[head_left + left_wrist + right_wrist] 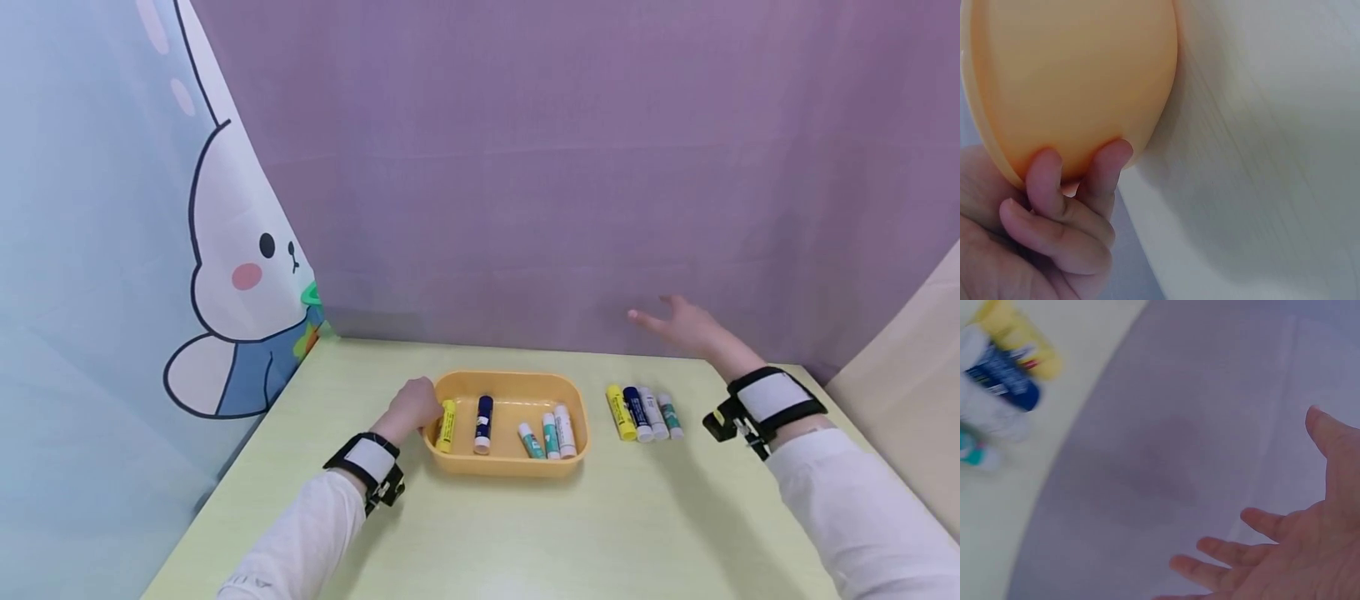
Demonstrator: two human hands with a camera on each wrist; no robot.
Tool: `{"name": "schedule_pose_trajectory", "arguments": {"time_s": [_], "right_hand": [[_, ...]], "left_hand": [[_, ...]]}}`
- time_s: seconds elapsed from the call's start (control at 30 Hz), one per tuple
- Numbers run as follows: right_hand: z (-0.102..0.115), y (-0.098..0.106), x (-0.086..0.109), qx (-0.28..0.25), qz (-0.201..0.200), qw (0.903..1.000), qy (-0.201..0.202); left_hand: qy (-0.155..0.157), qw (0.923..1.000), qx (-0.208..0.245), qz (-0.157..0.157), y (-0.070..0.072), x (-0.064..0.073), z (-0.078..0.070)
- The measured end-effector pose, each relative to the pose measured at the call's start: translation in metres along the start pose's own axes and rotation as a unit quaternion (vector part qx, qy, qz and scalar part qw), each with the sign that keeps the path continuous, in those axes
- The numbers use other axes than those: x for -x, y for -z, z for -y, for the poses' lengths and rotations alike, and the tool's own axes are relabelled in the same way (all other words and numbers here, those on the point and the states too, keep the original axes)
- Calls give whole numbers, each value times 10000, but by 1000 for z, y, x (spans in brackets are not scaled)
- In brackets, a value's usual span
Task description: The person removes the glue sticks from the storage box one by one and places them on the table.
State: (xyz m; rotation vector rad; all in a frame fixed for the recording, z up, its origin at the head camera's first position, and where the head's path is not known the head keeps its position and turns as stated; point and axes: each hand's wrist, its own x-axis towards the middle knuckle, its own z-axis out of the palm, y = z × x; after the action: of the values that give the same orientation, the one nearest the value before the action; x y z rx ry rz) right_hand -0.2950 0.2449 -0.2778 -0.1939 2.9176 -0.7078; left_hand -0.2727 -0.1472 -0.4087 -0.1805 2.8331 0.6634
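My left hand (417,405) grips the left end of a yellow-orange plastic tray (506,468). In the left wrist view its curled fingertips press on the tray's outer wall (1079,69), below the rim; the thumb is partly hidden. Inside the tray lie several glue sticks: a yellow one (446,426) nearest that hand, a dark blue one (483,423), two green-and-white ones and a white one (565,431). With fingers spread and nothing in it, my right hand (686,325) hovers above the table's back edge, beyond a row of glue sticks.
Right of the tray, the row holds a yellow glue stick (621,412), a dark blue one (637,413), a white one (653,413) and a smaller green-and-white one (670,416). A purple curtain (525,183) hangs behind the pale green table (510,542).
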Motion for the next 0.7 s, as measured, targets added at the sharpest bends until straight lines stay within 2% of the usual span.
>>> {"name": "schedule_pose_trajectory", "arguments": {"time_s": [0.17,0.33,0.47,0.7], "right_hand": [[32,12,4,-175,-431,9988,150],[57,14,7,-147,-749,9964,355],[73,6,9,-146,-873,9948,510],[94,-21,4,-263,-771,9941,715]], "left_hand": [[50,10000,4,1,0,-1,0],[69,10000,-1,1,0,-2,-1],[95,9999,-22,25,0,-2,-2],[130,9999,-77,34,1,-2,-3]]}}
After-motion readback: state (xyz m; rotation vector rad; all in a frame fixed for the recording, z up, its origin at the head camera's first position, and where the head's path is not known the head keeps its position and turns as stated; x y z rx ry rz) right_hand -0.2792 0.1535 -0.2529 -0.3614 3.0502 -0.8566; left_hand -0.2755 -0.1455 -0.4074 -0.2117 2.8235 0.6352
